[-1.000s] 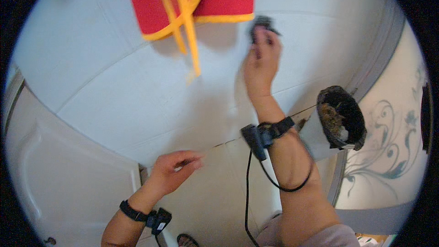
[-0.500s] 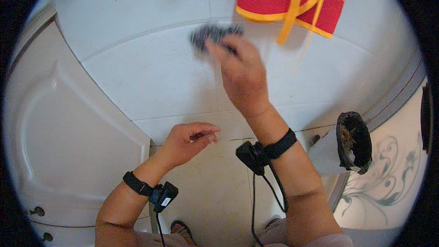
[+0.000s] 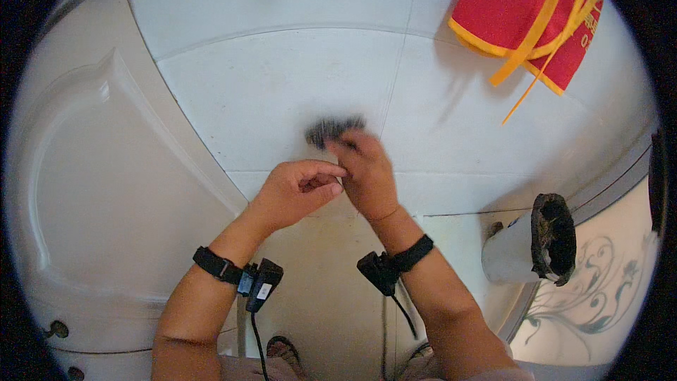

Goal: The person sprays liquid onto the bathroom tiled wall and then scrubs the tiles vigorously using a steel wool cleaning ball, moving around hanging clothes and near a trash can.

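Note:
My right hand (image 3: 368,173) is closed on a dark grey, mottled cloth (image 3: 330,131), smeared by motion. The cloth is against the white tiled wall (image 3: 282,85), low down, just above its bottom row. Close beside it, my left hand (image 3: 300,187) has loosely curled fingers, with a gap between them and the thumb and nothing visible inside. Its fingertips reach the edge of my right hand; whether they touch, I cannot tell. Each wrist wears a black strap with a small black device and a cable.
A red apron-like cloth (image 3: 518,10) with yellow ties hangs at the upper right. Below it stands a white bin (image 3: 511,250) with a black liner. A cream cabinet (image 3: 120,190) flanks the left; a flower-patterned panel (image 3: 592,303) lies at the right. Tiled floor (image 3: 324,296) spreads below.
My right hand has come down the wall with the cloth, close to my left hand. My left hand has risen slightly. The view has shifted left, so the red cloth appears farther right.

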Action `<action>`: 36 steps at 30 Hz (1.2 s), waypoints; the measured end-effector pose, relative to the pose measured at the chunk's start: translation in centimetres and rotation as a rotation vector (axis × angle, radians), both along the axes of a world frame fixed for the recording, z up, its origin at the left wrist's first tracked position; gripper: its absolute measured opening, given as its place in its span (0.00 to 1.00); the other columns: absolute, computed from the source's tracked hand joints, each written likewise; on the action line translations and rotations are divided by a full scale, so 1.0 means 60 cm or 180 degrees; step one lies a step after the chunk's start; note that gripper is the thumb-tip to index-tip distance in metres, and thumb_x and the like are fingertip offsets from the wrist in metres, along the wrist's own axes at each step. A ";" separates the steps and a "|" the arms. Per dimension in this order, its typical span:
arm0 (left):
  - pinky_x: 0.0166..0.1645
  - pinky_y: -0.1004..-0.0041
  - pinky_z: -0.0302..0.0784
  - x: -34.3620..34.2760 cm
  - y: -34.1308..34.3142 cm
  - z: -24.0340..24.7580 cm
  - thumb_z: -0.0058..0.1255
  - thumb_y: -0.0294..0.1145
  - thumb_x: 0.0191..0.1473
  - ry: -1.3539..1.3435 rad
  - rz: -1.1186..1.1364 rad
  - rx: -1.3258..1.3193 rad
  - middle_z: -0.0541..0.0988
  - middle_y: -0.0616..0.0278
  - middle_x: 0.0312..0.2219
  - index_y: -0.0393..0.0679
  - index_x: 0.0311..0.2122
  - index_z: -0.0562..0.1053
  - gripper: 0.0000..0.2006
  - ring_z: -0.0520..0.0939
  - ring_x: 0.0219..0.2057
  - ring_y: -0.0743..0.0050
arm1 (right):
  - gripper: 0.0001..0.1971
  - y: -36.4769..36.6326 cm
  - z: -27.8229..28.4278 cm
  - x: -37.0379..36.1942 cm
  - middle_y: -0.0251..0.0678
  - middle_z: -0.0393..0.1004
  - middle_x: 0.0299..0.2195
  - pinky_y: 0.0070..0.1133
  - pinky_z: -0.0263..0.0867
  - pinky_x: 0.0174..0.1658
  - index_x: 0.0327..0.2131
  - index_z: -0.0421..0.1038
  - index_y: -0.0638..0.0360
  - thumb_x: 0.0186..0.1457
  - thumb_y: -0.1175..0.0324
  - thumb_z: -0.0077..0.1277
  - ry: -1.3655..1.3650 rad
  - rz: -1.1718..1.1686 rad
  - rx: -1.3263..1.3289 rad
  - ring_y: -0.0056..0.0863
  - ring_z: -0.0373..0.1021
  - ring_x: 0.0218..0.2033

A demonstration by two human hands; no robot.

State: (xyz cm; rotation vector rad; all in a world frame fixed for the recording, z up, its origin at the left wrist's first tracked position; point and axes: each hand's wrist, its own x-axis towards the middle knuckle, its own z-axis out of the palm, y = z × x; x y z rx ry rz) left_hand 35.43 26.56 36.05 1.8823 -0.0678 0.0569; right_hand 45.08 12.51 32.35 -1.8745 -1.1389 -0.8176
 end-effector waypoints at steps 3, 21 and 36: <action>0.37 0.79 0.74 0.005 0.023 0.004 0.53 0.29 0.53 -0.0006 -0.0138 -0.0849 0.78 0.64 0.28 0.37 0.34 0.74 0.06 0.77 0.30 0.82 | 0.14 0.000 0.159 0.025 0.39 0.71 0.36 0.29 0.66 0.42 0.37 0.75 0.52 0.44 0.77 0.52 -0.1176 -0.0457 0.0780 0.39 0.67 0.38; 0.32 0.73 0.73 -0.006 0.066 0.026 0.47 0.47 0.55 -0.0874 0.0306 -0.1677 0.77 0.61 0.24 0.40 0.36 0.73 0.18 0.77 0.26 0.72 | 0.12 0.011 0.155 0.037 0.39 0.71 0.36 0.29 0.67 0.39 0.39 0.72 0.54 0.48 0.71 0.50 -0.1451 -0.0119 -0.0620 0.39 0.68 0.37; 0.32 0.75 0.68 -0.016 0.073 0.104 0.42 0.41 0.56 -0.2175 0.0850 -0.2383 0.73 0.62 0.20 0.37 0.34 0.72 0.16 0.73 0.24 0.76 | 0.08 0.002 -0.084 0.063 0.45 0.69 0.32 0.34 0.65 0.40 0.34 0.65 0.59 0.52 0.67 0.44 0.0319 0.0893 -0.2060 0.45 0.67 0.35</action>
